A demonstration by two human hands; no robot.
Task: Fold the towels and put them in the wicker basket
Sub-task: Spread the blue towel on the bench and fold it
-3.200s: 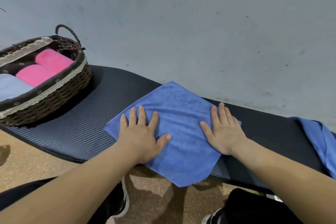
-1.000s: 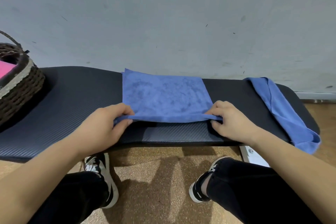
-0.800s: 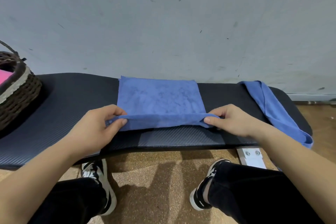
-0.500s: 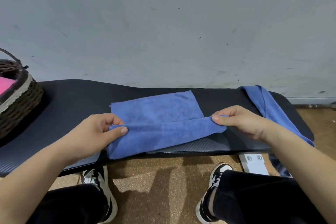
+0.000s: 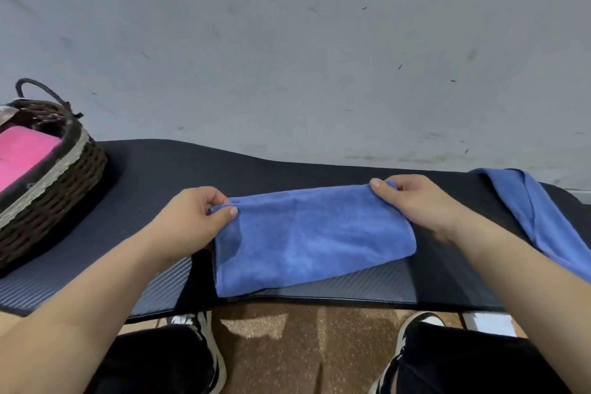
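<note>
The wicker basket (image 5: 54, 189) sits at the left end of the table (image 5: 153, 169) and is cut off by the picture's edge, so only its right end, one looped handle and part of a pink towel (image 5: 22, 153) inside it can be seen. The blue towel (image 5: 313, 233) being folded lies in the middle of the table, slightly askew, and its near left corner reaches about to the front edge. How many layers it has cannot be told from above. The left hand (image 5: 192, 221) pinches the towel's far left corner between thumb and curled fingers (image 5: 217, 198). The right hand (image 5: 419, 205) grasps the far right corner with the thumb on top, and the rest of its fingers are tucked out of sight under the cloth and the hand itself. A second blue towel (image 5: 543, 221) lies crumpled at the right end of the table, its lower part hidden behind the right forearm and cut off by the frame. Bare table lies between the basket and the left hand, a narrower stretch runs between the two blue towels, partly under the right wrist, and a dark band stays open behind the towel up to the grey wall (image 5: 287, 57). Below the front edge are brown floor (image 5: 303, 339), two shoes and dark trouser legs, mostly cut off
</note>
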